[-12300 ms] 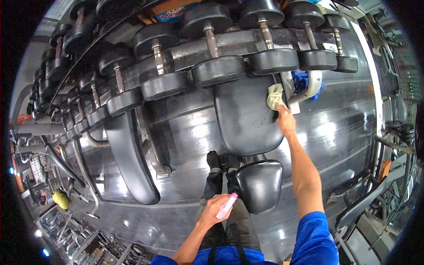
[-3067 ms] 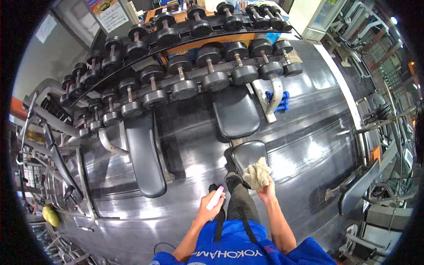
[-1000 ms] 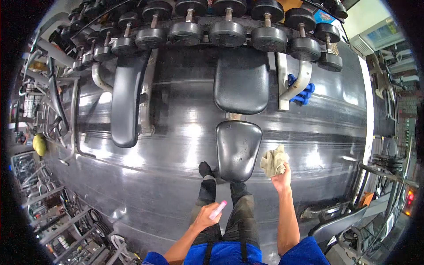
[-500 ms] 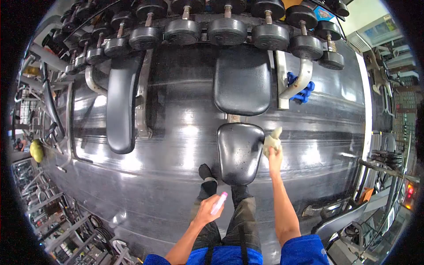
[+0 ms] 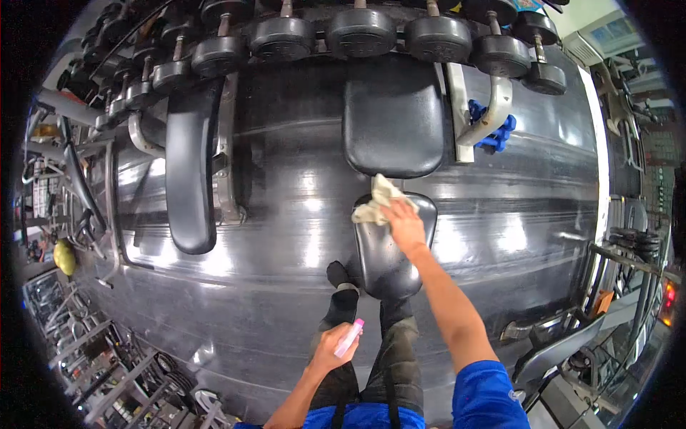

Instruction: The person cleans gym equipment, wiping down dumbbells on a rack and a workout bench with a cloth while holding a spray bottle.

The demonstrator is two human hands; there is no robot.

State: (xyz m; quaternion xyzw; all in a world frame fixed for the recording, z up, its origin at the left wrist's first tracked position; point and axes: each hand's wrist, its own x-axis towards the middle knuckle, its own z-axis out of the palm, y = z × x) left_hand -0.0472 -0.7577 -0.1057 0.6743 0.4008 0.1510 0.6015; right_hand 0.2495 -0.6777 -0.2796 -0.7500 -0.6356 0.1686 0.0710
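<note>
My right hand (image 5: 404, 223) presses a cream-coloured cloth (image 5: 376, 207) onto the upper part of a black padded bench seat (image 5: 389, 268). Some of the cloth hangs past the seat's upper left edge. Beyond it lies the bench's larger black pad (image 5: 393, 129). Low in front of my legs, my left hand (image 5: 334, 348) is closed around a small bottle with a pink top (image 5: 349, 337); the fingers hide much of it. The bottle is held tilted, apart from the seat.
A rack of black dumbbells (image 5: 361, 32) runs along the top. Another black bench (image 5: 191, 168) stands to the left. Small blue dumbbells (image 5: 496, 132) lie beside the rack's metal leg (image 5: 493, 114). Gym machines line both sides. My foot (image 5: 337, 273) is left of the seat.
My right hand has moved the cloth leftward and up from beside the seat's right edge onto its top part. My left hand still holds the bottle, nearly in place.
</note>
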